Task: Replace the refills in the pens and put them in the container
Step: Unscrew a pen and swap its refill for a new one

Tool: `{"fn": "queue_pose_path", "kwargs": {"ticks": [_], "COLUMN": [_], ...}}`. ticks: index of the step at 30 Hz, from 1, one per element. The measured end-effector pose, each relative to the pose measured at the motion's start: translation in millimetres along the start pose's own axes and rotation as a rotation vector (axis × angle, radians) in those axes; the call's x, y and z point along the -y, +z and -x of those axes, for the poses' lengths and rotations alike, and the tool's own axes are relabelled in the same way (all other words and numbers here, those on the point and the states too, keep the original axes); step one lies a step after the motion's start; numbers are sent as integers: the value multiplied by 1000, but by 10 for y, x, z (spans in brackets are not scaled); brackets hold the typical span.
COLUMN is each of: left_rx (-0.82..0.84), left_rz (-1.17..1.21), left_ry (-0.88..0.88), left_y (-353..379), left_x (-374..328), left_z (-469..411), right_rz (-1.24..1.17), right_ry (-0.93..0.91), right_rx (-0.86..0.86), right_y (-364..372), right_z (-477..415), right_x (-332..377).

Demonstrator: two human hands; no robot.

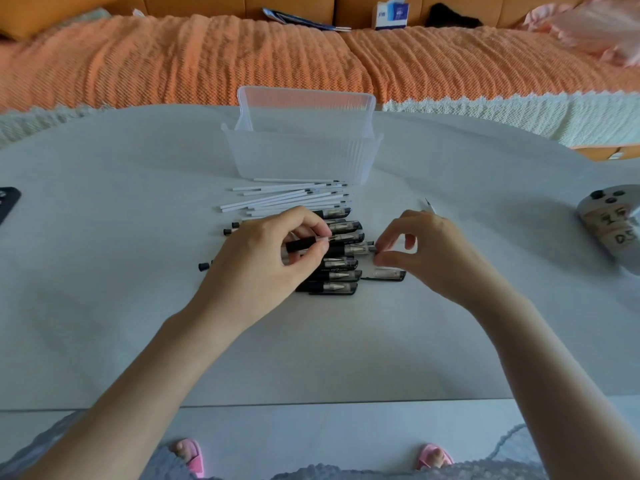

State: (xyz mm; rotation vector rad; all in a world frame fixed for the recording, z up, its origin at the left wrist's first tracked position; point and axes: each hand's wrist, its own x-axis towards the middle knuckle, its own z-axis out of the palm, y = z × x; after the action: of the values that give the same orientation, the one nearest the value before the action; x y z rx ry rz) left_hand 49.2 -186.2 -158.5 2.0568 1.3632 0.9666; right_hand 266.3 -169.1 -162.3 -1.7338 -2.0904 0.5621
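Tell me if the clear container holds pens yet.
Empty, it seems: nothing dark shows through the translucent container; the pens lie on the table.

A grey device point(604, 207) at the table's right edge carries two pale labels point(621, 226) with handwritten marks: the lower reads roughly "DS" (perhaps "D5"), the upper is unclear. Dark print on the blue-and-white box point(391, 15) on the sofa is blurred, and each pen point(337, 274) bears print too small to read

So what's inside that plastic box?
The translucent container looks empty; a lid stands upright at its back. The frosted front wall blurs the bottom, so that part is unsure.
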Motion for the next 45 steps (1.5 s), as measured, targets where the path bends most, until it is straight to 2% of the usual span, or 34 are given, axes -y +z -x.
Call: {"fn": "queue_pose_path", "kwargs": {"ticks": [3, 5, 8, 16, 31, 39, 43, 45], "left_rx": [2, 5, 9, 20, 32, 20, 25, 29], "left_rz": [23, 41, 52, 36, 34, 46, 50, 53], "left_ry": [-2, -4, -5, 18, 46, 73, 72, 69], "left_y": [-14, -19, -5, 7, 25, 17, 15, 13], "left_x": [-15, -23, -18, -16, -18, -25, -24, -24], "left_z": [4, 3, -2, -6, -4, -13, -14, -14], "right_rz": [-70, -242, -458, -433, -359, -457, -340, -376], "right_ry": [16, -4, -66, -171, -159, -176, -148, -152], "right_rx": [-72, -148, -124, -71, 10, 4, -23, -20], "right_y": [-89, -175, -187, -43, 66, 38, 60, 37], "right_z": [18, 30, 46, 47, 71, 64, 64, 56], "right_x": [-10, 10, 124, 249, 390, 374, 379, 374]}}
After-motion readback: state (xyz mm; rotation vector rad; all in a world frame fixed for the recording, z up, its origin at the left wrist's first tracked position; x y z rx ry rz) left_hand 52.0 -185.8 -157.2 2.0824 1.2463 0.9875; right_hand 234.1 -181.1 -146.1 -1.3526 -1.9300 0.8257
